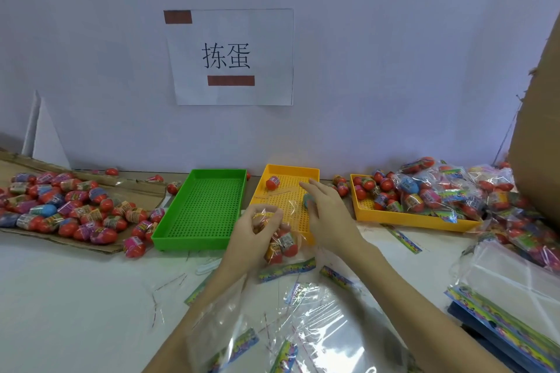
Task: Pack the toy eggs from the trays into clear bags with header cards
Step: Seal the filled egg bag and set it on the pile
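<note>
My left hand [256, 230] grips the mouth of a clear bag [283, 247] that hangs below it with a few red toy eggs inside. My right hand [325, 212] is over the middle yellow tray [313, 171], fingers curled round a light blue egg [308, 200]. One red egg [272, 182] lies alone at the far left of that tray. The green tray [160, 238] to the left holds nothing. A second yellow tray [409, 221] to the right carries several eggs and filled bags [436, 188].
Many loose eggs [60, 206] lie on cardboard at the left. Unfilled clear bags with colourful header cards [288, 324] lie in front of me, and a stack of them [512, 291] sits at the right. A cardboard box [539, 130] rises at the far right. A paper sign [230, 57] hangs on the wall.
</note>
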